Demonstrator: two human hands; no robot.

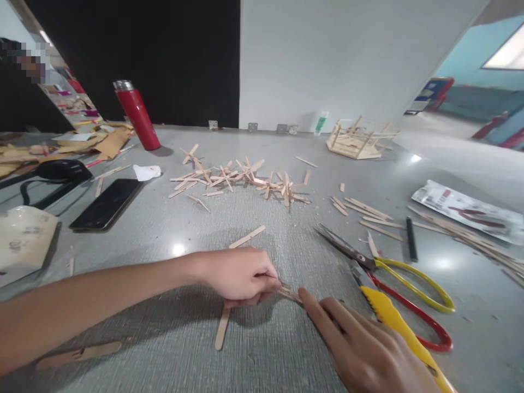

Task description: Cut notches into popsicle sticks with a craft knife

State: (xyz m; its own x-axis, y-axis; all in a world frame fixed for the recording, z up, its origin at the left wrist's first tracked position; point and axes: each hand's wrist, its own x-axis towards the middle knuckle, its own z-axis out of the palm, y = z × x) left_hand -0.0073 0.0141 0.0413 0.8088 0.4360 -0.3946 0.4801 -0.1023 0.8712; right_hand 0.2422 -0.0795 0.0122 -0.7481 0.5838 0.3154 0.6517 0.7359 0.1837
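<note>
My left hand (245, 278) is closed in a pinch, low over the table. A short stretch of a narrow wooden craft stick (290, 295) shows between its fingertips and my right hand (364, 338). The right fingers reach forward, pressed together, with the index fingertip on that stick; the right thumb is hidden. Another craft stick (221, 329) lies partly under my left hand, and one more stick (248, 237) lies just beyond it. Close to my right hand are open scissors (370, 262) with yellow and red handles and a yellow utility knife (393, 316).
Joined and loose craft sticks (245, 177) spread across the middle. A red bottle (137, 114), a phone (107, 204) and a paper bowl (24, 240) stand or lie leftward. At the back right sits a stick frame (356, 143); thin sticks (470, 234) and a packet (469, 210) lie right.
</note>
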